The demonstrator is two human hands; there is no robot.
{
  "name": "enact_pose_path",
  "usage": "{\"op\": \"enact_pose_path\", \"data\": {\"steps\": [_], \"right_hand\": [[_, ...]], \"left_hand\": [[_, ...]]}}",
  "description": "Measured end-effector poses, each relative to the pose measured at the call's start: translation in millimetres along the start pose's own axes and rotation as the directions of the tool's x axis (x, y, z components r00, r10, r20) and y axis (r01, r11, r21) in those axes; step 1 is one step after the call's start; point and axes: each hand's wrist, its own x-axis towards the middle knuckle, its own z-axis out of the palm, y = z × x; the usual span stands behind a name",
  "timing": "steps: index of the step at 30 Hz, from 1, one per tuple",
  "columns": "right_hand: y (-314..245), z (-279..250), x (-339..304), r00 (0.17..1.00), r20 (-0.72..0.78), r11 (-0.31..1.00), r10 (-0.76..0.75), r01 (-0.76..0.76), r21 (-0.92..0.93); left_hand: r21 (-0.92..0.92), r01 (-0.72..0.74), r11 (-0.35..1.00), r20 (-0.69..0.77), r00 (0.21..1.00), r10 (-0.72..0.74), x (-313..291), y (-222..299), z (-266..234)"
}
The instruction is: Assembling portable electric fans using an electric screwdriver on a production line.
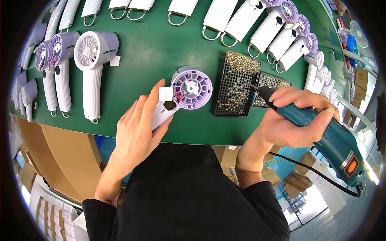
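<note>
My left hand (138,124) is closed round the white handle of a handheld fan (191,88) near the table's front edge. Its round lilac head lies with the inside showing: a spoked ring, red wires and a small green board. A white square tag (165,94) sits by my index fingertip. In my right hand (297,120) is a teal electric screwdriver (321,128), gripped round its body. The thin bit points left, with its tip over a black screw tray (233,88). Loose screws are heaped at the tray's far end, and others stand in its holes.
A second perforated tray (275,84) lies right of the first. Finished-looking fans (94,76) stand at left; white fan handles with wire loops (179,12) line the far side of the green table (140,52). A black cord (309,168) hangs from the screwdriver. Cardboard boxes (60,156) are below the table.
</note>
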Motion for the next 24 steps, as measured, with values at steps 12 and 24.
{"op": "enact_pose_path", "data": {"steps": [12, 24], "right_hand": [[-2.2, 0.5, -2.9, 0.990, -0.130, 0.996, 0.054, -0.062, -0.061], [16.0, -0.9, -6.8, 0.999, -0.032, 0.999, 0.013, -0.015, -0.047]], "left_hand": [[0.000, 0.031, 1.000, 0.037, 0.999, -0.031, 0.6, 5.4, -2.5], [0.044, 0.007, 0.999, 0.063, 0.998, -0.010, -0.9, 4.2, -3.7]]}}
